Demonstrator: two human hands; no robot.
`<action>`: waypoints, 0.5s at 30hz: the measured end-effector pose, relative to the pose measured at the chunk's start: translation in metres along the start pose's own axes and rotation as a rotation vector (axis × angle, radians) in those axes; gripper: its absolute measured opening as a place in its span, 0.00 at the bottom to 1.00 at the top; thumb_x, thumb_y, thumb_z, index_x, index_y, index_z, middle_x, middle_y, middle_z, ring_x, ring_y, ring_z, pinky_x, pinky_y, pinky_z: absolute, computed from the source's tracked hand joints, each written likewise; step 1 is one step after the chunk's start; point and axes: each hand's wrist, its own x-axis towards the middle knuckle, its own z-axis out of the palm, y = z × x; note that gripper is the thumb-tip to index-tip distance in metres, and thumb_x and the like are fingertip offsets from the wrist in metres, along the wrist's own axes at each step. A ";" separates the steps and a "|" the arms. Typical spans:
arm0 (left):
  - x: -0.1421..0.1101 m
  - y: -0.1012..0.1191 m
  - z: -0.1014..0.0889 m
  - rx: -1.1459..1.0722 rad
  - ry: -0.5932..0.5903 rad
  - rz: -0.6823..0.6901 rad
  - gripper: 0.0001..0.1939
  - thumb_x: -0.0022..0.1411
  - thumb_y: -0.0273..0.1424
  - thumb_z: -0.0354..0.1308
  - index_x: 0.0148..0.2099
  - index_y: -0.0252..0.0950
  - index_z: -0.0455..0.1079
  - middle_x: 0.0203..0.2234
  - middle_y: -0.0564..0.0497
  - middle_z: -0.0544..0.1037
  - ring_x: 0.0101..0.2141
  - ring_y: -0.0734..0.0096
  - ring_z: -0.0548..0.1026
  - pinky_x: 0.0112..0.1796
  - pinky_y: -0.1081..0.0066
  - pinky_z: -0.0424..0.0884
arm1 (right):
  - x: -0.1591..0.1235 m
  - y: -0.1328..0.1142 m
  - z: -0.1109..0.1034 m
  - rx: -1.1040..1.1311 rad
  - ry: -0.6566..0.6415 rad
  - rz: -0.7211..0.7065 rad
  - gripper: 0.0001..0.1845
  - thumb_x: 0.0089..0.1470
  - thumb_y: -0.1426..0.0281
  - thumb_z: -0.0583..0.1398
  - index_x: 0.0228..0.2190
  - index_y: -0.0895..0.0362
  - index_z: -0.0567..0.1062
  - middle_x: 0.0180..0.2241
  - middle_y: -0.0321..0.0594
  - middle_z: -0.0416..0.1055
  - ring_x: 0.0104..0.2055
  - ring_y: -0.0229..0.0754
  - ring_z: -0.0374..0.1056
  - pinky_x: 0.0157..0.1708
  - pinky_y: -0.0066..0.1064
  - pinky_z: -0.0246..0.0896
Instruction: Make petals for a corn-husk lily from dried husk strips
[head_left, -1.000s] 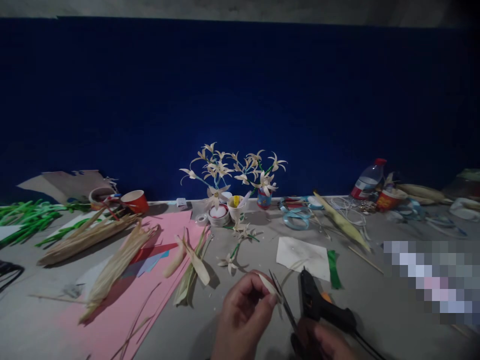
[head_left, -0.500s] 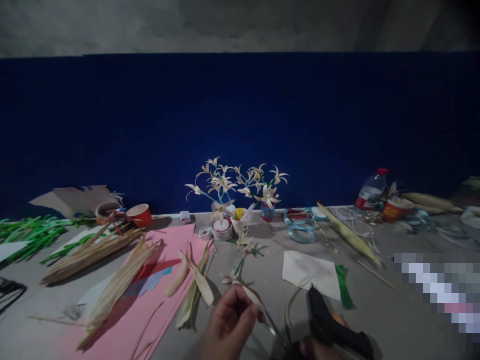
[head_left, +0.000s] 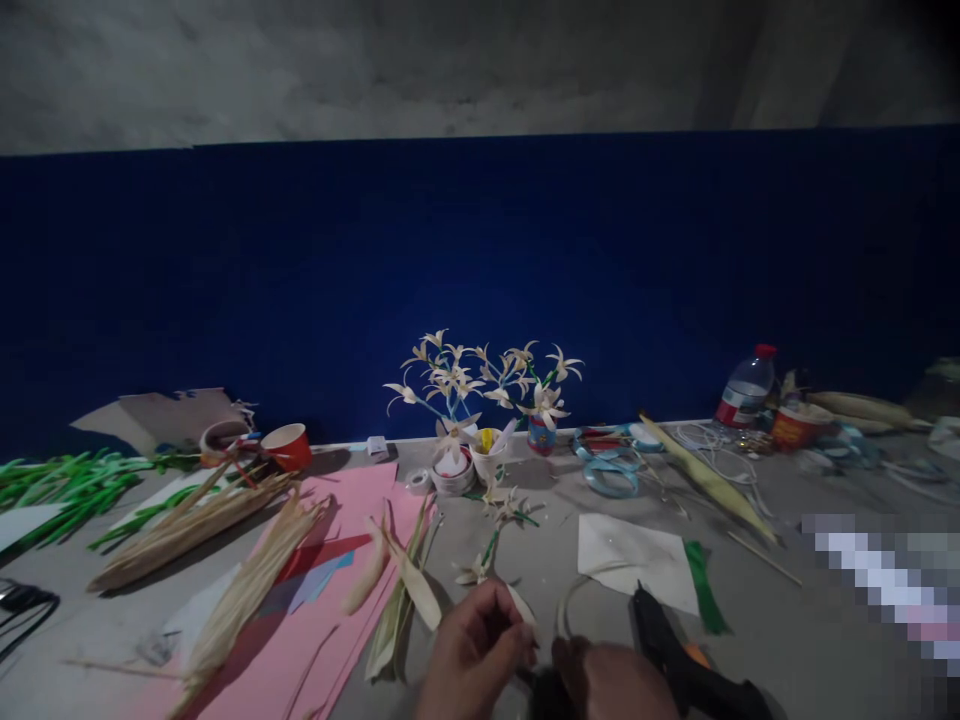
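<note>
At left, a dry husk bundle (head_left: 251, 600) is laid across pink paper (head_left: 373, 482), with loose husk pieces (head_left: 421, 590) set by the paper's right edge. Further right, a small pale husk piece (head_left: 520, 606) is held above the grey surface (head_left: 795, 625), partly hidden by fingers, just this side of a loose pale flower (head_left: 472, 572). Judged very light, thin, fairly stiff, easily split or creased along the grain; best gripped gently by its lower end, edges left free. By the left hand (head_left: 480, 655) it is pinched, thumb and fingertips brought together, remaining fingers curled. The right hand (head_left: 615, 682) is bent low next to it, the two kept apart; its fingers are curled at a dark object (head_left: 549, 692), too blurred to be identified, so the grip cannot be told. A curved pale strip (head_left: 581, 581) is seen just beyond that hand, partly over white paper (head_left: 645, 557). A black glue gun (head_left: 667, 640) is laid just right of the hand.
</note>
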 end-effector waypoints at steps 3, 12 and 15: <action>0.003 -0.006 -0.001 -0.041 -0.022 -0.030 0.20 0.47 0.44 0.71 0.25 0.35 0.67 0.19 0.56 0.70 0.24 0.73 0.65 0.28 0.73 0.59 | 0.003 -0.001 -0.005 0.034 0.014 0.006 0.09 0.47 0.74 0.60 0.31 0.56 0.81 0.29 0.50 0.82 0.31 0.56 0.79 0.22 0.30 0.58; -0.001 -0.002 -0.005 -0.253 -0.208 -0.236 0.14 0.47 0.35 0.71 0.27 0.33 0.69 0.18 0.54 0.74 0.21 0.75 0.69 0.28 0.74 0.61 | -0.007 0.017 -0.052 0.324 0.043 -0.144 0.05 0.45 0.74 0.62 0.27 0.53 0.76 0.29 0.35 0.78 0.29 0.40 0.72 0.26 0.25 0.60; -0.002 -0.004 -0.002 -0.326 -0.313 -0.367 0.15 0.45 0.36 0.71 0.27 0.34 0.69 0.17 0.53 0.74 0.19 0.76 0.68 0.25 0.74 0.58 | -0.013 0.019 -0.071 0.557 0.249 -0.336 0.17 0.52 0.77 0.58 0.42 0.50 0.74 0.48 0.39 0.74 0.48 0.43 0.70 0.47 0.29 0.63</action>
